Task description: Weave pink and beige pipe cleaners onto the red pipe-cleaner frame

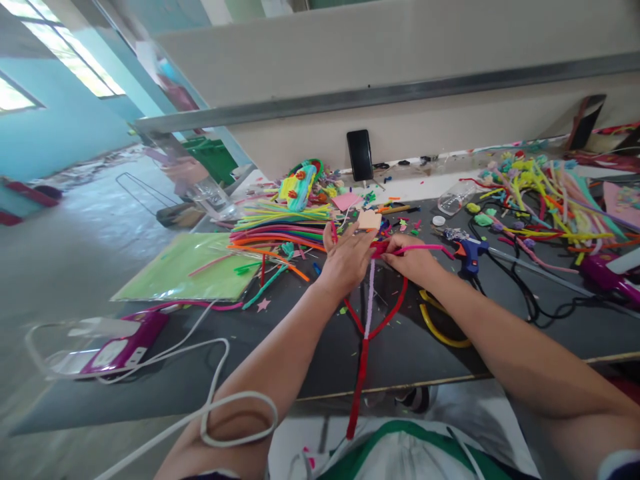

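Note:
A pipe-cleaner piece with a lilac stem point(371, 293) and a flat red tail point(357, 390) hangs toward me over the table's front edge. Red strands point(395, 313) loop out on both sides of the stem. At its far end is a red part point(380, 248) between my hands. My left hand point(353, 257) reaches over its left side, thumb side against it, other fingers spread; the contact is partly hidden. My right hand point(413, 260) pinches the red part from the right, and a pink pipe cleaner point(430, 247) sticks out past its fingers.
Bundled colourful pipe cleaners point(280, 227) lie left, beside a green plastic-wrapped sheet point(190, 270). A blue glue gun point(470, 253), its cable, and a yellow ring-shaped tool handle point(440, 330) lie right. A phone point(360, 155) leans at the back. A white cable point(215, 373) crosses my left arm.

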A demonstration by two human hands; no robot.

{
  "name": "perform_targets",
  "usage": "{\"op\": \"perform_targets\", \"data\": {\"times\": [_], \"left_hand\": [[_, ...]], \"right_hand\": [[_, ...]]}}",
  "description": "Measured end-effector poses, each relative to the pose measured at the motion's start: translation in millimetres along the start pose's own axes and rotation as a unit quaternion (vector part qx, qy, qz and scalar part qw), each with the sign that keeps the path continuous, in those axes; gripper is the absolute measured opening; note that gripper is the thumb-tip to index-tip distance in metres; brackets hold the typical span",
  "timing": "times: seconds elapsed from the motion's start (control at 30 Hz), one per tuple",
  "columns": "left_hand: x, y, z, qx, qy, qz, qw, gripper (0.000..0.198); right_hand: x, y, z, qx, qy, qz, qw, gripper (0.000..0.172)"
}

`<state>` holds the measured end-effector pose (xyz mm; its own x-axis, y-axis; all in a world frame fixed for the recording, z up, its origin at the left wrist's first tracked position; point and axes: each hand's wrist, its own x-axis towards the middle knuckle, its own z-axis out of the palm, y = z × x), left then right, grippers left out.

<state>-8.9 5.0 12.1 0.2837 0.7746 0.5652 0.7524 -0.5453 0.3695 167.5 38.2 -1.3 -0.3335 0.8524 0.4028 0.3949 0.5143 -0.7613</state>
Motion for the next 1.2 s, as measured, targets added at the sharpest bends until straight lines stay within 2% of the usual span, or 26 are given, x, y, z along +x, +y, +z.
{"op": "perform_targets", "data": {"times": [0.1,0.17,0.3,0.33,0.4,0.5,0.57,0.67,0.8,1.07,1.13,1.2], "left_hand": [[0.6,-14.4,6.6,-0.018,-0.018,-0.036,0.999,0.026],[1.5,-20.9,6.6,-0.021,-0.019,-0.053,0.998,0.021],[4.4,-25.5,-0.1,-0.017,-0.025,-0.079,0.996,0.016],[5.0,-25.5,-1.6,-0.015,-0.027,-0.085,0.996,0.016],[5.6,-25.0,-3.4,-0.010,-0.029,-0.092,0.995,0.016],[5.0,-24.2,-2.8,-0.007,-0.032,-0.084,0.996,0.016],[4.0,-24.2,-1.3,-0.011,-0.030,-0.074,0.997,0.016],[2.3,-24.7,0.6,-0.016,-0.026,-0.070,0.997,0.018],[0.9,-25.1,2.1,-0.014,-0.035,-0.061,0.997,0.025],[-1.1,-23.4,7.9,0.004,-0.019,-0.049,0.999,0.027],[-2.3,-19.0,9.2,-0.001,-0.017,-0.044,0.999,0.028],[-3.6,-11.6,9.1,-0.013,-0.025,-0.032,0.999,0.030]], "right_hand": [[-2.3,1.7,-0.2,0.067,-0.031,-0.004,0.997,0.008],[-2.7,2.5,-2.6,0.159,-0.071,0.007,0.985,0.018],[2.6,4.3,-14.8,0.379,-0.130,0.064,0.914,0.058],[4.7,5.1,-18.4,0.417,-0.125,0.087,0.896,0.061],[8.4,6.9,-24.3,0.461,-0.096,0.131,0.873,0.055],[9.7,9.4,-26.7,0.455,-0.067,0.178,0.870,0.030],[7.5,10.3,-24.1,0.427,-0.073,0.191,0.881,0.021],[2.9,10.5,-18.0,0.389,-0.107,0.183,0.896,0.028],[0.1,10.0,-13.8,0.377,-0.128,0.181,0.899,0.034],[2.2,8.8,-13.3,0.432,-0.110,0.231,0.865,0.036],[1.6,6.8,-12.9,0.435,-0.125,0.253,0.855,0.042],[0.1,3.9,-13.3,0.425,-0.171,0.255,0.852,0.042]]}}
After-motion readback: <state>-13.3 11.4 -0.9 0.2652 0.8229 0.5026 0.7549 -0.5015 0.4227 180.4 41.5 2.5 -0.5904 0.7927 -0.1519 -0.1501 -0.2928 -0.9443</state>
